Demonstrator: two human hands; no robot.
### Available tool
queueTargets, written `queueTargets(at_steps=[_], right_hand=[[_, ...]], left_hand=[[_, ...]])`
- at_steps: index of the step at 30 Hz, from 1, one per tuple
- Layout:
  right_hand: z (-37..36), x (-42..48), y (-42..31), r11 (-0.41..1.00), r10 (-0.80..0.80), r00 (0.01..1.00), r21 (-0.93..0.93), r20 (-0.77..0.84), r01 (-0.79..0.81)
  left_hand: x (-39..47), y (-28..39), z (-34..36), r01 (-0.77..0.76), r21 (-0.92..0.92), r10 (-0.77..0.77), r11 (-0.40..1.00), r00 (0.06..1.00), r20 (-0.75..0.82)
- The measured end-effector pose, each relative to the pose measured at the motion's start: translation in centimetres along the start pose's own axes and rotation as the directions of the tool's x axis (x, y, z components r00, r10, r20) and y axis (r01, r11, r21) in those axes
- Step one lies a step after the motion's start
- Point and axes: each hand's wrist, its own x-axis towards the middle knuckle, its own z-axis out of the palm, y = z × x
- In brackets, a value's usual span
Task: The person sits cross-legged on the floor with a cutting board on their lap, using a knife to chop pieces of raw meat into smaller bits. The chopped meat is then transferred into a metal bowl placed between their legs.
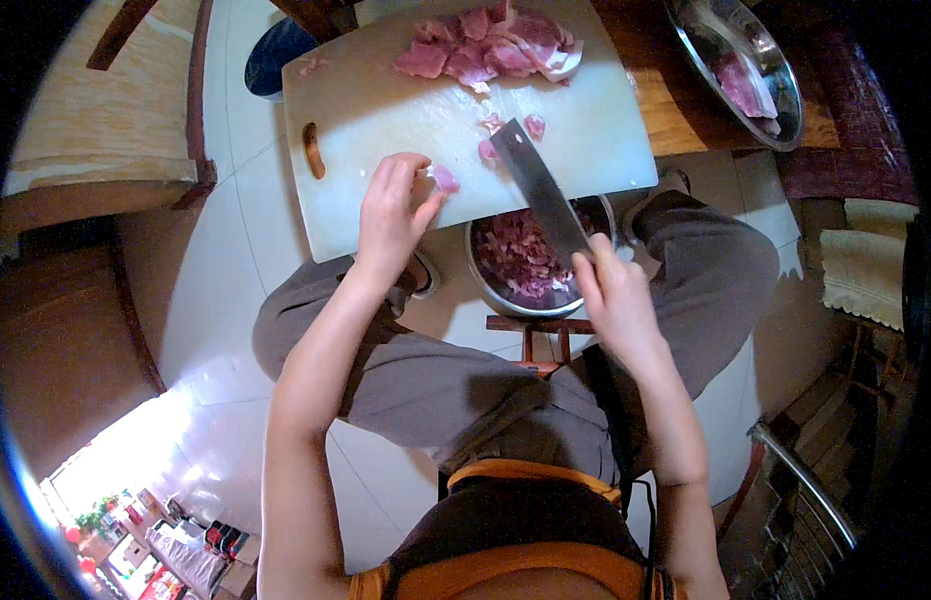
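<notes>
A white plastic cutting board (375,105) lies before me, with raw meat on it. My left hand (394,206) is at its near edge, with thumb and fingertips around a small piece of pink meat (446,179). In my right hand (619,296) is the handle of a cleaver (540,187). Its dark blade reaches over the board's near edge, close to a few small meat scraps (535,126). A pile of larger raw meat pieces (488,49) sits at the board's far side. Below the blade, a metal bowl (476,281) holds chopped meat (521,251).
On the wooden table (664,97) at right, a steel basin (792,105) holds a meat slab (743,86). The bowl is between my knees, beside a small wooden stool (540,326). Wooden furniture (105,112) stands at left; a metal rail (807,484) curves at lower right.
</notes>
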Motion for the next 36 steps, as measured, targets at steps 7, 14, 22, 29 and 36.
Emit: queueTargets(at_steps=[7, 14, 22, 29, 36], right_hand=[[-3.8, 5.2, 2.0, 0.85, -0.197, 0.976, -0.512, -0.094, 0.122], [-4.5, 6.7, 3.1, 0.857, -0.188, 0.978, -0.472, 0.087, 0.207], [-8.8, -1.9, 3.6, 0.966, -0.041, 0.992, -0.247, 0.122, 0.07], [-9.5, -3.1, 3.0, 0.996, -0.014, 0.998, -0.09, -0.066, 0.008], [-8.0, -3.0, 2.8, 1.0, -0.003, 0.998, 0.002, -0.056, 0.003]], left_hand=[[3.3, 0.5, 3.0, 0.028, -0.007, -0.028, 1.0, 1.0, -0.009], [5.8, 1.8, 5.7, -0.038, -0.033, 0.039, 0.999, 0.998, 0.044], [1.8, 6.9, 4.2, 0.275, -0.482, -0.037, 0.832, 0.895, 0.445], [4.9, 4.2, 3.2, 0.059, -0.354, 0.012, 0.933, 0.981, 0.195], [9.9, -0.8, 2.6, -0.107, 0.138, 0.13, 0.985, 0.978, -0.166]])
